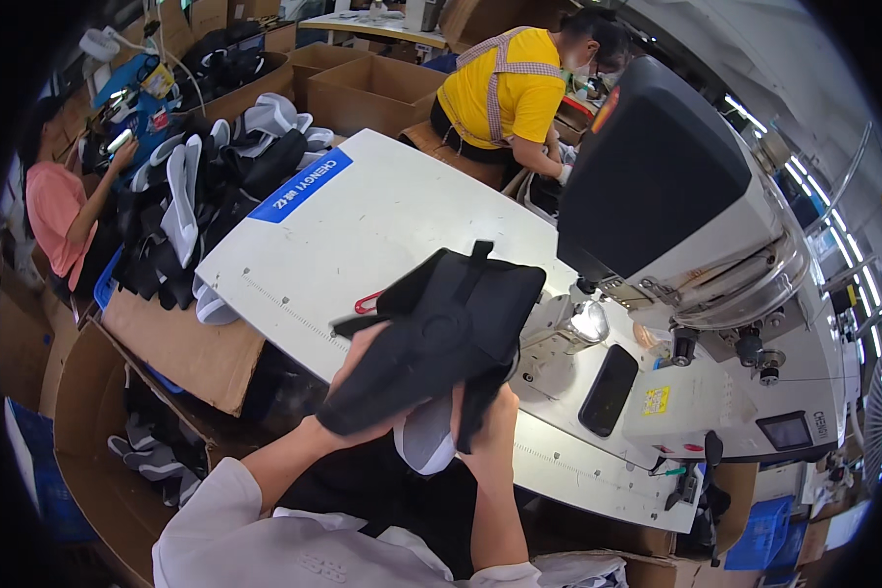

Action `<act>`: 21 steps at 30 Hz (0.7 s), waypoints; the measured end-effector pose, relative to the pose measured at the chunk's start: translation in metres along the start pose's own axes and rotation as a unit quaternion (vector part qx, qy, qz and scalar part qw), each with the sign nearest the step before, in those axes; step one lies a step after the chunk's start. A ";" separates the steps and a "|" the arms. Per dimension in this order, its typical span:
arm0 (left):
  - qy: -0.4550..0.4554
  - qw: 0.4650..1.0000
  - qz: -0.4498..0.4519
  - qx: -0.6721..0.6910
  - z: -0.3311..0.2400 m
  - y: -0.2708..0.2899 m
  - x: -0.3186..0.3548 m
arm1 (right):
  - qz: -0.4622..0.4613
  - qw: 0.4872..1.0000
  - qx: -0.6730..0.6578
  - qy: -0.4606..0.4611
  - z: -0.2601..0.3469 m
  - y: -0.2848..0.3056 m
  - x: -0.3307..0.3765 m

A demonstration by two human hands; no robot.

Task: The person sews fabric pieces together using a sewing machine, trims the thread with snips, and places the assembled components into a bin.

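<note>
One large sewing machine (686, 225) stands on the white table (363, 225), its lamp lit so the needle area is visible. In front of it, the black shoe upper (441, 333) is gripped by the left hand (358, 382) and right hand (485, 421), lifted off the table.

Bright, even overhead light; glare on the white desk (382, 211); strong fisheye bending and black vignette toward the rim.
</note>
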State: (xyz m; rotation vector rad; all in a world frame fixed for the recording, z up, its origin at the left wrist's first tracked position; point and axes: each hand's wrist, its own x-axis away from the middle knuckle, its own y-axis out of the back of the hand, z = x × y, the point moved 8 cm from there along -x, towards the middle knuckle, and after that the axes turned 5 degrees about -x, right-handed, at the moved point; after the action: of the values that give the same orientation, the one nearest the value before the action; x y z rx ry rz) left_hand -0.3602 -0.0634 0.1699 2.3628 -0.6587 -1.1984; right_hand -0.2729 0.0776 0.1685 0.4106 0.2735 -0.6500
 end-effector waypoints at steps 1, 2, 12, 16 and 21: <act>-0.078 0.995 0.014 -0.065 -0.023 0.002 -0.017 | 0.013 0.999 0.042 0.010 0.000 0.004 -0.002; -0.077 0.995 0.025 -0.063 -0.023 -0.006 -0.020 | 0.007 0.999 0.041 0.008 -0.002 0.007 0.000; 0.044 0.975 -0.118 0.182 0.013 -0.019 -0.063 | 0.013 0.988 0.150 -0.027 -0.027 0.031 0.003; -0.004 0.967 0.001 0.254 0.016 0.000 -0.088 | 0.088 0.986 0.140 -0.031 -0.014 0.023 -0.006; -0.065 0.993 0.103 0.000 -0.015 -0.019 -0.115 | 0.068 0.996 0.051 -0.040 -0.024 0.066 -0.020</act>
State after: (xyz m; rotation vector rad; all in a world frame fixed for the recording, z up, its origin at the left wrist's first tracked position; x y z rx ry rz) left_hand -0.4038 0.0204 0.2401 2.1675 -0.9213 -1.2647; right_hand -0.2491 0.1463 0.1730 0.4955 0.1349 -0.5459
